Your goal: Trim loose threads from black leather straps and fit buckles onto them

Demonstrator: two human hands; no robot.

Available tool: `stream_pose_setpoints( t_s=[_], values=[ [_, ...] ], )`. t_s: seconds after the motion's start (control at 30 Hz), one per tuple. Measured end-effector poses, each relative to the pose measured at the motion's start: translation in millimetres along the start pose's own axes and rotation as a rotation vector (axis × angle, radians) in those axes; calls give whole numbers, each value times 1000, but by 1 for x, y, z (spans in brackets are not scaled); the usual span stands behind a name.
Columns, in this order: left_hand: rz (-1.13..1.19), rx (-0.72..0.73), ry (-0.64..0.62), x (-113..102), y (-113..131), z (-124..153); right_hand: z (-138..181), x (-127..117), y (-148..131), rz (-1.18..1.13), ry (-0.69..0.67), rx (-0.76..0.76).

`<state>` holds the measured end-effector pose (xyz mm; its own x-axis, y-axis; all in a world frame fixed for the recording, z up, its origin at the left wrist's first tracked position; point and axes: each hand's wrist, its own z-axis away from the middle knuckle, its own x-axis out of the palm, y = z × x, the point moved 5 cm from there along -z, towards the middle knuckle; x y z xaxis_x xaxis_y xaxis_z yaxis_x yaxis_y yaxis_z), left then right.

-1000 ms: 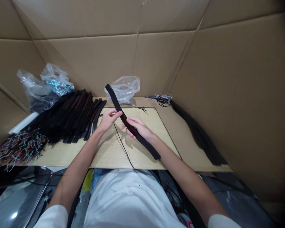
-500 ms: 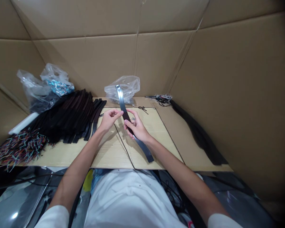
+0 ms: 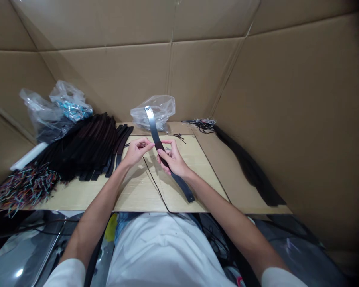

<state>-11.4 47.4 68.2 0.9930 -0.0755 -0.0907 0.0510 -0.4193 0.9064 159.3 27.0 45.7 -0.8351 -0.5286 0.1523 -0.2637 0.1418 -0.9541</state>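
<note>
A long, curved dark strap [image 3: 184,186] with a glossy upper end and a brown-black middle section is held up slantwise above the board. My right hand [image 3: 173,159] is closed around its middle, thumb on top and fingers behind. My left hand [image 3: 139,150] has thumb and forefinger pinched together right beside the strap's left edge; whatever lies between those fingertips is too small to make out. Below the left hand, a thin black cord [image 3: 155,184] runs down over the board to the front edge.
Left, a large pile of dark straps [image 3: 86,143] lies with coloured thread ends [image 3: 26,185] and plastic bags [image 3: 68,101]. Another clear bag [image 3: 164,109] sits at the back. Black strands [image 3: 248,163] lie right, past a small cord piece [image 3: 179,137]. Cardboard walls [image 3: 131,71] surround the table.
The strap has turned slightly in my right hand, and its lower end now shows a hole. My left fingertips have shifted slightly down and left. The view has moved a little.
</note>
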Motion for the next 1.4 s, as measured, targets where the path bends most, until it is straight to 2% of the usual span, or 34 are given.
stream_pose_setpoints(
  t_s=[0.27,0.63,0.83,1.03,1.13,1.27,1.4],
  values=[
    [-137,125,86,-2,8,1,-1,-6,8,51,26,7],
    [-208,153,116,-5,8,1,1,-8,5,183,62,12],
    [-165,127,123,-8,8,1,-4,-15,-1,47,148,12],
    [-108,136,131,-17,14,-1,-2,-14,-9,50,117,0],
    [-99,122,124,-16,13,-2,2,-9,-11,-58,57,63],
    [-137,90,-5,-4,11,-1,5,-5,-13,-229,5,165],
    [-164,154,46,-3,11,-2,3,-5,-12,-351,-40,198]
  ],
)
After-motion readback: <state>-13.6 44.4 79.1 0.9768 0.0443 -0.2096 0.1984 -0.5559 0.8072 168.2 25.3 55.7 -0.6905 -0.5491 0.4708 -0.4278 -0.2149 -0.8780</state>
